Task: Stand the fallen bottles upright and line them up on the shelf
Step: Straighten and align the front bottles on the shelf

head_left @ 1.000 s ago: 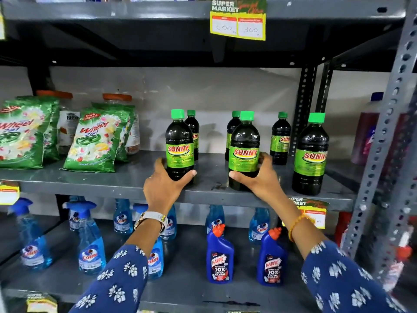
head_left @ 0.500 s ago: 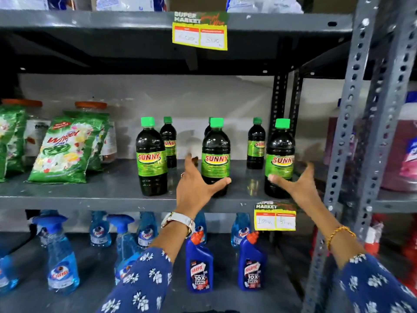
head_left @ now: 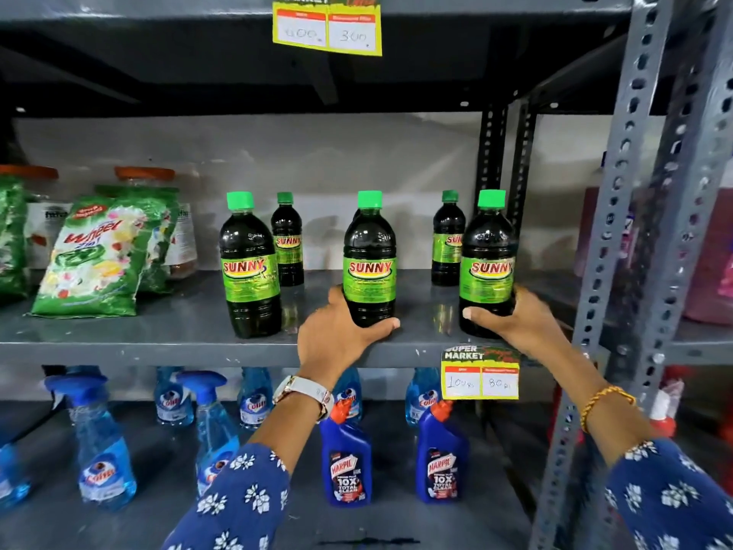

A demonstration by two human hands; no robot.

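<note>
Dark Sunny bottles with green caps stand upright on the grey middle shelf. Three are in a front row: the left bottle, the middle bottle and the right bottle. Two smaller-looking ones stand behind, the back left bottle and the back right bottle; another is mostly hidden behind the middle bottle. My left hand wraps the base of the middle bottle. My right hand grips the base of the right bottle.
Green Wheel detergent bags lean at the shelf's left. A yellow price tag hangs on the shelf edge. Blue Colin sprays and Harpic bottles fill the shelf below. A perforated grey upright stands at right.
My left hand moved from the left bottle to the middle one. My right hand left the middle bottle, opened, and closed on the right bottle. The view shifted right.
</note>
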